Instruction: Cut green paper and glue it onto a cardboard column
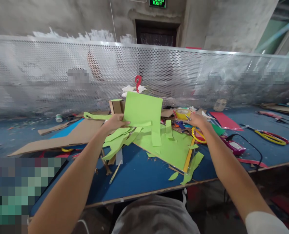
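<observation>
My left hand pinches the lower left edge of a light green paper sheet, held up above the table. The sheet has a strip hanging down on its right side. My right hand reaches into the clutter beside a roll of yellow tape. Its fingers are drawn together on something small that I cannot make out. Just below that hand lies a yellow loop-shaped handle. Green paper offcuts and a larger green sheet lie under the raised paper.
Brown cardboard lies at left. On the right are red card, scissors with yellow and red handles, and a magenta device with a black cord. A perforated metal screen stands behind the blue table.
</observation>
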A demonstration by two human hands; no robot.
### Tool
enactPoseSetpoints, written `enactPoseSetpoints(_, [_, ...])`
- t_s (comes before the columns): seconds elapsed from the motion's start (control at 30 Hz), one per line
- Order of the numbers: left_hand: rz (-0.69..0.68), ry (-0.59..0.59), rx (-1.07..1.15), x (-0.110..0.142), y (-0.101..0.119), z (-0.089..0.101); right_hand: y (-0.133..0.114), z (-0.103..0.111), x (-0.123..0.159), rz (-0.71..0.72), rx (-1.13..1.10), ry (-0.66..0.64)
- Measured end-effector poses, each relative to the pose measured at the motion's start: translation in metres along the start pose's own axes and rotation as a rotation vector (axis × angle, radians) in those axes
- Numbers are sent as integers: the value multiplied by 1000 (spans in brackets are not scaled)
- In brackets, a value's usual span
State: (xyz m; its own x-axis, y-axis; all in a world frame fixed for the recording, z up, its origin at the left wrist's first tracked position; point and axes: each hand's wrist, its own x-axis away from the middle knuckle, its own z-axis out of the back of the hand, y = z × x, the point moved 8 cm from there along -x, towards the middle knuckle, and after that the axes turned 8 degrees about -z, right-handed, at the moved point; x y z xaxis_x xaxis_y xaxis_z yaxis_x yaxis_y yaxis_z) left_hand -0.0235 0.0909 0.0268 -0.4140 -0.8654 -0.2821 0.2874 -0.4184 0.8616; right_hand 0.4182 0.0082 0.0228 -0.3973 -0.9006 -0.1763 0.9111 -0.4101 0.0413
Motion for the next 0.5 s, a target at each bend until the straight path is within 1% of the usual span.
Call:
enactPoseSetpoints(0.1, [13,23,26,0,-1,2,-17,14,7,50,-39,70])
enactPoseSetpoints(0.17, [18,32,51,-1,-3,3,-41,23,18,150,-113,135])
enactPoseSetpoints(0.2, [18,33,61,-1,-4,3,-56,25,24,209,-152,143])
enactPoseSetpoints(0.23, [18,33,69,-1,-5,3,-68,25,30,244,-179,135])
enactPoseSetpoints(0.27, [17,34,73,-1,-6,3,-81,22,35,281,-186,99])
enactPoseSetpoints(0.33, [15,43,77,0,-6,4,-100,13,44,305,-147,32])
enactPoseSetpoints(0.43, [0,66,88,2,-2,5,-118,1,54,372,-77,-33])
enactPoseSetpoints(0.5, [-16,87,86,4,2,6,-125,-4,58,437,-90,-72])
